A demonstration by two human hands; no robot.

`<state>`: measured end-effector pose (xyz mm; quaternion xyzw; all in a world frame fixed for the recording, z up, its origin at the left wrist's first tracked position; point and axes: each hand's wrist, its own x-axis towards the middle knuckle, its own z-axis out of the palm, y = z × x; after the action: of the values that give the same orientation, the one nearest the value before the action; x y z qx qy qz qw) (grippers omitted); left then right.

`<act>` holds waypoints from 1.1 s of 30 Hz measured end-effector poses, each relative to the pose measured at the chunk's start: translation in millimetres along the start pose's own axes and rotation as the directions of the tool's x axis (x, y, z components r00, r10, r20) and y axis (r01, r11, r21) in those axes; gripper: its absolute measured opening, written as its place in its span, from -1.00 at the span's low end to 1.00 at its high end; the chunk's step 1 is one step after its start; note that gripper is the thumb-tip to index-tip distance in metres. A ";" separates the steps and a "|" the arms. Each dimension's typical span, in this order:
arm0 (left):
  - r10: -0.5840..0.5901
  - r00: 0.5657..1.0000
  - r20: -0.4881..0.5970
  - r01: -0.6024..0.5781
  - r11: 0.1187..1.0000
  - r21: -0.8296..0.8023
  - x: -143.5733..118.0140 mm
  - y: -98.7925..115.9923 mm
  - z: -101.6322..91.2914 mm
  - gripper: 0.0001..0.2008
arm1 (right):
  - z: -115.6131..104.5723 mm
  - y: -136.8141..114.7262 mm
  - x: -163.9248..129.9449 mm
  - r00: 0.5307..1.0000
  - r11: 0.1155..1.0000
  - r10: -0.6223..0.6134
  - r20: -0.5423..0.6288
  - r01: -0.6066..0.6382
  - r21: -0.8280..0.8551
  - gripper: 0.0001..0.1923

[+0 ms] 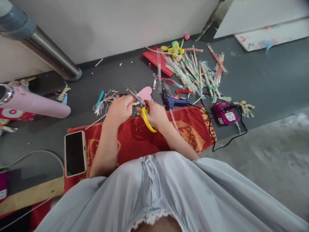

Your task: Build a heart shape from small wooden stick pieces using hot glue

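Note:
My right hand (157,115) is closed on scissors (147,120) with yellow handles, their metal blades half apart and pointing up and left. Close against the blades is my left hand (120,109), its fingers pinched together; what they hold is too small to make out. A pink heart-shaped piece (146,92) lies just beyond the scissors. Under my forearms spreads a red towel (137,138) sprinkled with small crumbs. Right of my hands rests a blue glue gun (172,101) with a clear stick in its back end. White threads (103,104) and a teal tube (99,98) lie left of my left hand.
Several wrapped sticks (188,72) are heaped on a red sheet (158,59) at the back. A purple box (225,114) with a black cord sits to the right. On the left are a phone (75,154), a pink tumbler (41,101) and a metal pole (53,53).

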<state>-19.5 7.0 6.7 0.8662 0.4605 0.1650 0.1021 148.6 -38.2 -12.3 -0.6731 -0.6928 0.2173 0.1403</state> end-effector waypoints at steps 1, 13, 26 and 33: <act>-0.005 1.000 0.005 0.005 1.000 0.000 0.0 0.1 0.1 -0.80 | -0.4 -0.3 -0.1 1.000 1.000 0.004 0.005 -0.004 -0.003 -0.48; -0.017 1.000 0.014 0.019 0.987 -0.162 2.1 -6.2 -1.8 -0.70 | 9.9 8.4 3.7 0.985 0.992 -0.127 -0.114 0.129 0.014 -0.40; -0.064 0.986 0.151 0.131 0.860 -0.494 -1.8 -3.4 -14.9 -0.76 | 8.6 10.7 3.4 0.966 0.975 -0.224 -0.127 0.223 -0.020 -0.33; -0.078 0.995 0.061 0.094 0.930 -0.354 -1.6 0.0 -13.2 -0.70 | 4.9 6.5 0.8 0.989 0.992 -0.125 -0.075 0.125 -0.004 -0.38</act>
<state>-25.3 5.9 18.6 0.8158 0.4579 0.2211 0.2753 151.9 -37.9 -19.8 -0.6360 -0.7278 0.1829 0.1800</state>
